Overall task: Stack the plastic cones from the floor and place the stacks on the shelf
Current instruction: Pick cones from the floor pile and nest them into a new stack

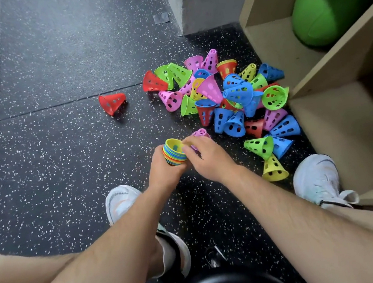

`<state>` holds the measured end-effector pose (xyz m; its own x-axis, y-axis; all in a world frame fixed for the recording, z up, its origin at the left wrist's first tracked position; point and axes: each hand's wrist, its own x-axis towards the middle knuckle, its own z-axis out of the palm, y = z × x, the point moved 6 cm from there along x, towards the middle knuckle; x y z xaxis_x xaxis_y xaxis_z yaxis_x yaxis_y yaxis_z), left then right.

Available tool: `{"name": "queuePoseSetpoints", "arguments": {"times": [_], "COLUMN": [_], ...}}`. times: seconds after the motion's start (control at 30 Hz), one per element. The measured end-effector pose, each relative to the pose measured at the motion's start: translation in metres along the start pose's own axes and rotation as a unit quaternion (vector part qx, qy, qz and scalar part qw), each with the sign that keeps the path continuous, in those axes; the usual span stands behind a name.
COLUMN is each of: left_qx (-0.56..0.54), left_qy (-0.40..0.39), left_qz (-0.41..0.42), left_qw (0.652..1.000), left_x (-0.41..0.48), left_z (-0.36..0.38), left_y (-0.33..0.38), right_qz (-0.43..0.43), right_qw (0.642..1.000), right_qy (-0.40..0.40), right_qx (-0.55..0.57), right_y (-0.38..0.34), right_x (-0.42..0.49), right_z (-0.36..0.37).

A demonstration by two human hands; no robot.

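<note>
While the left hand (160,168) grips the stack (174,152) round its side, open end up and tilted toward the right hand (206,155), keep that grip firm and the stack's axis steady. The right hand's fingers are curled at the stack's rim and appear to hold a pink cone (199,133), whose tip shows just beyond them; the contact itself is hidden.

Procedure, as judged:
1. Align the pink cone with the stack's axis.
2. Nest it squarely. A skewed entry is likely to jam on the rims.
3. Press until the rims sit close.

The pile (233,92) lies on the floor beyond and to the right of the hands, so take its nearest cones first. One red cone (112,103) lies apart, beyond and to the left. The shelf (342,106) stands farther right, past the pile, and holds no stack yet.
</note>
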<state>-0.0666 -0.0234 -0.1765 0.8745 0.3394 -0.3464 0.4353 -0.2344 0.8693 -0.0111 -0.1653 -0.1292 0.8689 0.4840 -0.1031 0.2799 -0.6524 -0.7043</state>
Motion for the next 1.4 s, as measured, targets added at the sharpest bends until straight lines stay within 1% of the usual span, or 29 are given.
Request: {"name": "queuePoseSetpoints", "arguments": {"times": [0.07,0.1,0.2,0.27,0.33,0.47,0.6,0.67,0.77,0.83,0.97,1.1,1.2,1.27,1.33,1.4], "left_qx": [0.012,0.016,0.018,0.021,0.022,0.018,0.02,0.02,0.025,0.027,0.039,0.049,0.06,0.067,0.068,0.066], "left_qy": [-0.004,-0.006,-0.016,-0.022,-0.022,-0.015,-0.018,-0.02,-0.026,-0.026,-0.028,-0.044,-0.06,-0.067,-0.072,-0.08], "left_qz": [-0.004,-0.005,-0.002,0.001,-0.001,-0.004,-0.002,-0.005,-0.009,-0.01,-0.007,-0.003,0.001,0.003,0.0,0.002], "left_qw": [1.0,1.0,1.0,1.0,1.0,1.0,1.0,1.0,0.999,0.999,0.999,0.998,0.996,0.996,0.995,0.995], "left_x": [0.0,-0.001,-0.002,-0.003,-0.002,0.0,-0.005,-0.006,-0.009,-0.008,-0.007,-0.01,-0.012,-0.015,-0.017,-0.018], "left_z": [0.005,0.007,0.014,0.015,0.015,0.014,0.014,0.014,0.014,0.013,0.014,0.022,0.031,0.036,0.041,0.046], "left_y": [-0.003,-0.004,-0.001,0.003,0.005,0.005,0.002,0.0,-0.001,0.0,0.005,0.009,0.011,0.015,0.021,0.026], "right_qz": [0.041,0.059,0.076,0.073,0.078,0.094,0.141,0.147,0.16,0.166,0.159,0.127,0.107,0.096,0.071,0.057], "right_qw": [0.999,0.997,0.989,0.986,0.986,0.988,0.985,0.986,0.983,0.982,0.986,0.988,0.982,0.976,0.976,0.981], "right_qy": [0.027,0.026,-0.006,-0.03,-0.045,0.011,0.016,0.002,-0.04,-0.047,0.007,0.085,0.156,0.188,0.195,0.17], "right_qx": [-0.018,-0.044,-0.13,-0.148,-0.139,-0.123,-0.097,-0.081,-0.081,-0.079,-0.055,-0.02,0.023,0.055,0.067,0.068], "right_y": [0.014,0.021,0.035,0.041,0.045,0.047,0.056,0.055,0.054,0.056,0.054,0.045,0.039,0.034,0.029,0.026], "right_x": [0.003,0.006,0.017,0.022,0.025,0.02,0.005,0.0,0.0,-0.001,-0.009,-0.018,-0.022,-0.024,-0.026,-0.03], "right_z": [-0.009,-0.013,-0.019,-0.018,-0.016,-0.015,-0.012,-0.011,-0.009,-0.01,-0.026,-0.054,-0.072,-0.077,-0.079,-0.075]}}
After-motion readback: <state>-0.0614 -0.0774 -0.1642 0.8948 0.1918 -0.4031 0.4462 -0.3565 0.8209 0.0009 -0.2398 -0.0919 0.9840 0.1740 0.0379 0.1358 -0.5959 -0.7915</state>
